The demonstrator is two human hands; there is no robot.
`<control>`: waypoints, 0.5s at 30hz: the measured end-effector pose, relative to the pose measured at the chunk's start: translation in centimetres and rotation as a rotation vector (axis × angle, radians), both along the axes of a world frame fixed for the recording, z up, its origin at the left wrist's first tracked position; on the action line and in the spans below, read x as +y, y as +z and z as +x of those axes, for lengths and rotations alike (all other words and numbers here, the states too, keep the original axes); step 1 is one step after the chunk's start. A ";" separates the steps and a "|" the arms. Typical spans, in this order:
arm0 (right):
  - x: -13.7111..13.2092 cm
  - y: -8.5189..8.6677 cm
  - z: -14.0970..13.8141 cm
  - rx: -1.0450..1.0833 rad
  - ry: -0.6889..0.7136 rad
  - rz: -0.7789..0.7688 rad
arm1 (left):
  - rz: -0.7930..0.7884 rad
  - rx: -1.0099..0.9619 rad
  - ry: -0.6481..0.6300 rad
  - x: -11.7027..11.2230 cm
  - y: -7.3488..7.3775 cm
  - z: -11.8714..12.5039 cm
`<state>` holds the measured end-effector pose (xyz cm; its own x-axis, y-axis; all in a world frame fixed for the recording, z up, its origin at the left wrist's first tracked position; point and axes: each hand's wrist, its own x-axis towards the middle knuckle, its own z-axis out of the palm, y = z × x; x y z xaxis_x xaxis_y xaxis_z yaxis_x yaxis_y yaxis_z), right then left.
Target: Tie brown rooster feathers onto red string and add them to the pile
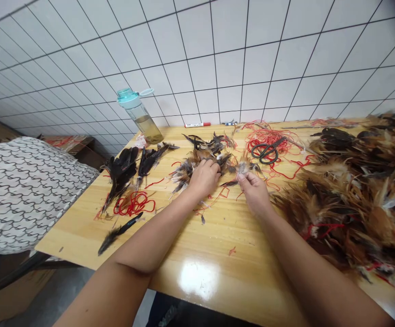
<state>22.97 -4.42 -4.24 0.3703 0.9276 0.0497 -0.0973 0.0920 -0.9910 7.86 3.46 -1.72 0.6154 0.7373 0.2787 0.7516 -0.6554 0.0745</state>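
My left hand (pixel 205 177) rests on a loose pile of brown and black feathers (pixel 187 170) in the middle of the table. Its fingers curl down into the pile, and what lies under the fingertips is hidden. Just to the right, my right hand (pixel 254 188) pinches a small tuft of pale brown feathers (pixel 243 164) between thumb and fingers, with the tuft pointing away from me. Black-handled scissors (pixel 265 152) lie beyond my right hand, on a tangle of red string (pixel 257 135).
A large heap of brown feathers (pixel 350 186) covers the right side. Bundles of black feathers (pixel 122 170), a red string coil (pixel 134 204) and a single dark feather (pixel 119 232) lie left. A water bottle (pixel 143 118) and red marker (pixel 197 124) stand and lie near the tiled wall.
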 end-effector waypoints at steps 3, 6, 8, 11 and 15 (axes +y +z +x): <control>0.0 -0.1 0.0 -0.005 0.000 0.002 | -0.010 -0.007 -0.007 0.0 0.3 -0.1; 0.0 -0.1 0.1 -0.015 0.001 0.005 | -0.027 -0.102 0.015 0.1 0.7 -0.5; -0.1 0.0 0.1 -0.020 0.003 0.004 | -0.020 -0.171 0.037 0.2 1.0 -0.9; -0.2 0.2 0.1 -0.016 0.008 0.008 | 0.019 -0.212 0.030 0.1 1.3 -1.2; 0.0 0.0 0.1 0.000 0.004 0.026 | 0.047 -0.191 -0.104 -0.5 1.5 -0.3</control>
<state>23.07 -4.47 -4.20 0.3662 0.9276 0.0739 -0.0978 0.1173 -0.9883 7.52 2.97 -0.18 0.6203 0.6562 0.4296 0.6550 -0.7347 0.1765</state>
